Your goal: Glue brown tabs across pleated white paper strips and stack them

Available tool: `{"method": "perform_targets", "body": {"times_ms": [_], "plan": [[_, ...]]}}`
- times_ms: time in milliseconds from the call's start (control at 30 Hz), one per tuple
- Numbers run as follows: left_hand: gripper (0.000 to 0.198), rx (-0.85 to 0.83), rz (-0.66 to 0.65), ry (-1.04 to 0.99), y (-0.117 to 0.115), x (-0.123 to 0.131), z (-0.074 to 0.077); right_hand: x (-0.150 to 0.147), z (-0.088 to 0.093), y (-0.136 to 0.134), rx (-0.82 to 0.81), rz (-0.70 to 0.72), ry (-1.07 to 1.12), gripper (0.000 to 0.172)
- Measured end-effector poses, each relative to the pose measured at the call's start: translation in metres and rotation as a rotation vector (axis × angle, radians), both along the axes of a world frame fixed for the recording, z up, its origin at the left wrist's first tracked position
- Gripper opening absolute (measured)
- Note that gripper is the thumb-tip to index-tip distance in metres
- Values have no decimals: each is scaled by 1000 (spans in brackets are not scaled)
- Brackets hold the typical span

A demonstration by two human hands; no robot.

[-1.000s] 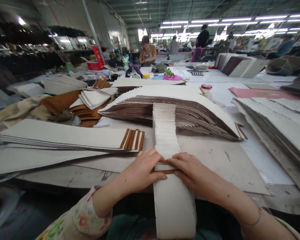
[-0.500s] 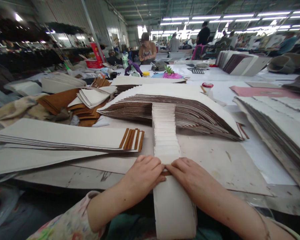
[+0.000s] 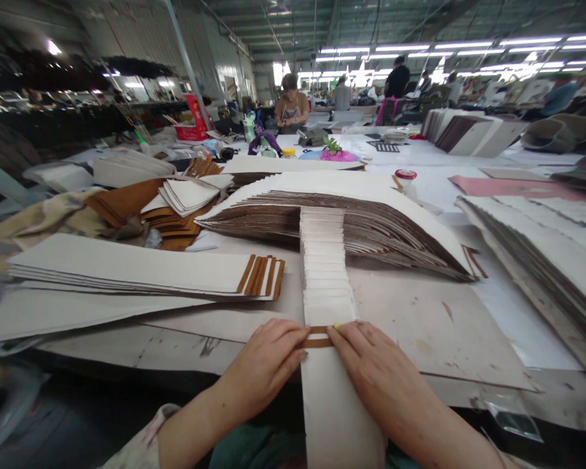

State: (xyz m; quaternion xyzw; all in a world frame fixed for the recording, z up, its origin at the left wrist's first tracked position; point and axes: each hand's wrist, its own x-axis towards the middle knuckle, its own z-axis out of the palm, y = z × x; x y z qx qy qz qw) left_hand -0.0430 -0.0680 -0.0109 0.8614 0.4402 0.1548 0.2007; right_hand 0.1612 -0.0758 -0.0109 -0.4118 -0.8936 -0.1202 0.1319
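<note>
A long off-white strip (image 3: 339,404) with brown bands (image 3: 317,343) across its far end hangs over the table edge towards me. My left hand (image 3: 268,358) pinches the left end of the bands, its fingers together. At their right side, the fingertips of my right hand (image 3: 368,355) press on the same strip, and a speck of yellow shows by them. Beyond my hands, a row of overlapping white strips (image 3: 325,260) runs away from me up to a thick, bowed stack of off-white panels (image 3: 332,182) with dark brown undersides.
Left of my hands lies a pile of off-white strips (image 3: 127,260) with brown ends. Behind it are folded brown pieces (image 3: 124,202). More layered panels (image 3: 557,241) lie at the right. A red-lidded jar (image 3: 405,174) stands beyond the stack. Another person (image 3: 292,107) works across the table.
My hands have moved apart, and more of the brown bands now shows between them. The left hand has shifted left and slightly towards me. The view has moved a little.
</note>
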Motion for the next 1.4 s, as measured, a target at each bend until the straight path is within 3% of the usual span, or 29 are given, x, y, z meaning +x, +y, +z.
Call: {"method": "perform_targets", "body": {"times_ms": [200, 433, 700, 967, 1133, 1400], "plan": [[25, -72, 28, -141, 18, -11, 6, -4, -2, -4, -6, -35, 35, 34], [23, 189, 105, -75, 46, 6, 9, -7, -8, -7, -9, -92, 142, 28], [23, 321, 106, 91, 38, 16, 6, -7, -11, -8, 13, -100, 172, 30], [12, 112, 161, -31, 54, 25, 14, -7, -11, -8, -10, -100, 203, 29], [12, -39, 81, -89, 52, 29, 31, -7, -12, -8, -1, -103, 223, 29], [35, -358, 4, -181, 62, 37, 46, -7, -12, -9, -31, -122, 246, 29]]}}
